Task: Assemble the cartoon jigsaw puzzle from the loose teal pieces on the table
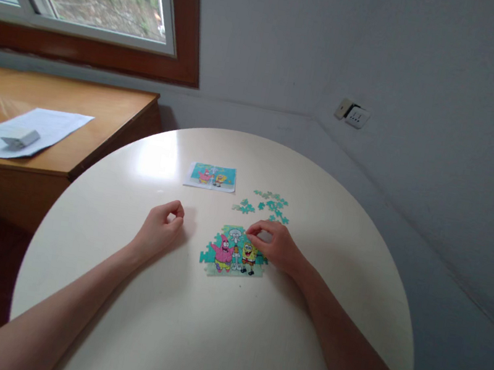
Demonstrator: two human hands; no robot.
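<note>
A partly assembled jigsaw puzzle [235, 258] lies flat on the table, showing a pink starfish, a pale green squid-like figure and a yellow sponge character on teal. Its straight edge faces me, while the sides and top have open knobs. Over its upper right part is my right hand [274, 242], thumb and forefinger pinched together at the puzzle's surface; whatever they hold, if anything, is too small to make out. To the left of the puzzle, my left hand [166, 220] rests with curled fingers meeting the thumb, and nothing shows in it. Loose puzzle pieces [274, 205] lie scattered beyond my right hand.
A picture sheet [213, 177] of the characters lies farther back on the round white table [212, 342]. At left, a wooden desk [119, 105] carries paper [57, 124] with a small grey block [21, 138] on it. Walls stand behind and to the right.
</note>
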